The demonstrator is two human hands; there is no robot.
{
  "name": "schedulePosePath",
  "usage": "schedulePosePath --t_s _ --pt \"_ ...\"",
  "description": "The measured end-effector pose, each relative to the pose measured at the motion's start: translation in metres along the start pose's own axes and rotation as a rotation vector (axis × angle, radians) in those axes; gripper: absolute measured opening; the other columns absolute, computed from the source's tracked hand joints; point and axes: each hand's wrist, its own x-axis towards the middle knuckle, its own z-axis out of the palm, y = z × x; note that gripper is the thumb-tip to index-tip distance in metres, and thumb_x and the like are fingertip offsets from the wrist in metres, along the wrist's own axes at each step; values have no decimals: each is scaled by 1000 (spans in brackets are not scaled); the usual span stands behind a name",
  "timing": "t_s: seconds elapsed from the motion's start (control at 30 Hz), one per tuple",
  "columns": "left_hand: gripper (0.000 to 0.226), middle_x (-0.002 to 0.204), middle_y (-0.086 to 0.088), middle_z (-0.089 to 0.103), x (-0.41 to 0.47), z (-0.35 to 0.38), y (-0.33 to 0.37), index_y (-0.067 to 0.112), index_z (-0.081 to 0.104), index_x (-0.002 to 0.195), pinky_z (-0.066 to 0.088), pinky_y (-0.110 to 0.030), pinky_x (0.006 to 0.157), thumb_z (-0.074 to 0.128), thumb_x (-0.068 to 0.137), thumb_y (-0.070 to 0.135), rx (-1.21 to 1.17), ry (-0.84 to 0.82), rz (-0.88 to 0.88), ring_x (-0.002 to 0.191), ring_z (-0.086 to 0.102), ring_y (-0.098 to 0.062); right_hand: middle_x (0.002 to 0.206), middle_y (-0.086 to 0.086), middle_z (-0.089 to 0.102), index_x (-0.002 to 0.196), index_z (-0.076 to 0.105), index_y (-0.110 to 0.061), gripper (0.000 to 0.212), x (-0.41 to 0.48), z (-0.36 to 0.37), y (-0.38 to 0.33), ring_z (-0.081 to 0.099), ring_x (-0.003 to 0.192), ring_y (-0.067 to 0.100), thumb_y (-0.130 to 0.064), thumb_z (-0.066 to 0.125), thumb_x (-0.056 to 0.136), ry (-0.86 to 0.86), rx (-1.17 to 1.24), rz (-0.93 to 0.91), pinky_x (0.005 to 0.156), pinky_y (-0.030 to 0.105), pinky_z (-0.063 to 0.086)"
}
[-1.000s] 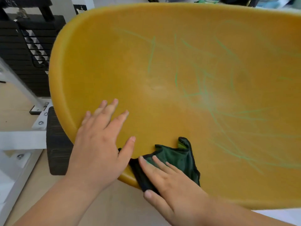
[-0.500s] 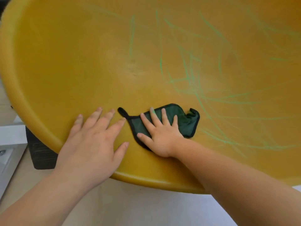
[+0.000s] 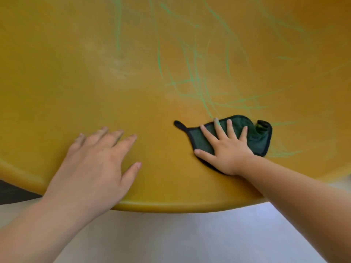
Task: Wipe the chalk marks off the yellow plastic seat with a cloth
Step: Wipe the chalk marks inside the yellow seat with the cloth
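The yellow plastic seat [image 3: 95,82] fills most of the head view, its curved front rim running along the bottom. Green chalk marks [image 3: 195,80] criss-cross its centre and right side. A dark green cloth [image 3: 256,137] with black edging lies flat on the seat at the lower right, its right corner curled up. My right hand [image 3: 226,147] presses down on the cloth with fingers spread. My left hand [image 3: 95,164] rests flat on the bare seat near the front rim, to the left of the cloth, holding nothing.
Pale floor [image 3: 171,238] shows below the seat's front rim. A dark object [image 3: 11,192] peeks out under the rim at the far left.
My right hand has slid the cloth up and to the right across the seat, away from the rim and onto the lower chalk lines. The view has moved closer to the seat.
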Motion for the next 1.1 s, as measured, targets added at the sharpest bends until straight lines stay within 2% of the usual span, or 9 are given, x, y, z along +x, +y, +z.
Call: schedulePosePath --t_s 0.17,0.3,0.43,0.57,0.63,0.73,0.87,1.0,1.1 --pt "65 124 -7 66 15 7 24 18 63 129 49 -56 91 33 84 54 102 -140 27 117 60 -33 168 -2 -30 156 -24 -49 83 -28 4 -55 -28 154 37 -86 -1 86 -38 55 -210 119 72 -10" --pt "62 147 -1 47 29 18 36 26 42 147 41 -49 102 34 92 55 128 -183 57 134 44 -26 165 -9 -35 153 -27 -53 68 -98 10 -37 -36 150 26 -76 4 97 -114 8 -373 122 58 -19" --pt "68 157 0 32 33 26 32 29 32 150 35 -48 109 31 91 63 128 -211 36 141 33 -25 169 1 -27 152 -31 -48 93 -97 7 39 -22 156 36 -95 -9 76 -117 -69 26 125 61 -7" --pt "69 160 1 26 32 24 33 30 25 152 31 -48 112 28 92 64 134 -208 51 144 27 -24 171 10 -21 161 -20 -31 119 -44 -10 96 -17 157 40 -100 -7 65 -52 -107 358 121 68 -4" --pt "69 160 2 25 29 22 33 30 22 153 30 -48 112 27 93 64 145 -211 57 145 25 -24 170 10 -23 162 -18 -28 115 -7 -15 104 -20 156 40 -98 -5 71 8 -102 376 120 69 -8" --pt "69 160 3 26 27 18 29 32 22 153 31 -47 112 27 92 65 137 -198 43 145 26 -23 170 7 -24 162 -16 -32 89 47 -22 89 -23 155 39 -83 1 91 111 -40 367 120 70 -11" --pt "65 155 2 33 25 19 24 37 22 152 34 -45 109 28 92 64 84 -185 25 141 31 -23 171 0 -22 162 -13 -39 62 92 -33 45 -23 156 33 -58 7 106 192 57 182 122 66 -10" --pt "62 152 3 37 26 17 21 36 25 151 36 -46 107 27 94 59 91 -176 13 139 34 -23 171 -5 -20 160 -13 -43 58 80 -26 -7 -21 157 29 -53 9 108 132 46 -115 125 60 -11" --pt "57 142 2 48 28 12 12 30 42 141 41 -46 103 31 92 57 121 -167 -4 133 42 -23 171 -9 -19 158 -17 -45 58 21 -8 -42 -21 157 26 -57 5 105 59 -13 -425 126 54 -12"
